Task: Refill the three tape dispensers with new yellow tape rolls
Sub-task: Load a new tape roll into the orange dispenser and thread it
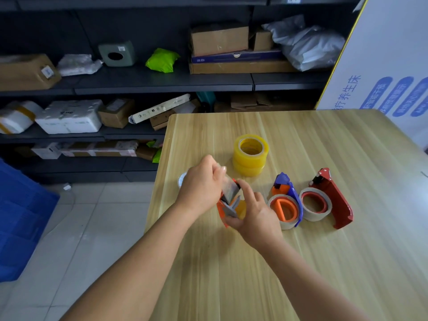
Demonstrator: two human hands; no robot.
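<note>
Table [347, 262], light wood; its left edge runs diagonally beside grey floor tiles, far edge toward the shelves.

Near the left edge: a small pale roll [182, 179], mostly hidden behind the left hand [201, 184]. Left hand's fingers are curled, pinching a strip of clear tape [230, 189] pulled up from the orange dispenser [225, 208]. That dispenser sits tilted between both hands; a yellow roll [241, 208] shows inside its frame, partly covered. Right hand [254, 214] grips the dispenser from the right, fingers wrapped under it, forefinger raised over the top.

Toward the far edge, centre: two yellow tape rolls [250, 155] stacked, upright, apart from the hands.

Just right of the right hand: blue dispenser [288, 193] lying on its side, holding an empty pale core [283, 210] on an orange hub. Touching it on the right: red dispenser [333, 198], also on its side, with an empty pale core [315, 204].

Open tabletop along the near edge and the whole right side.
</note>
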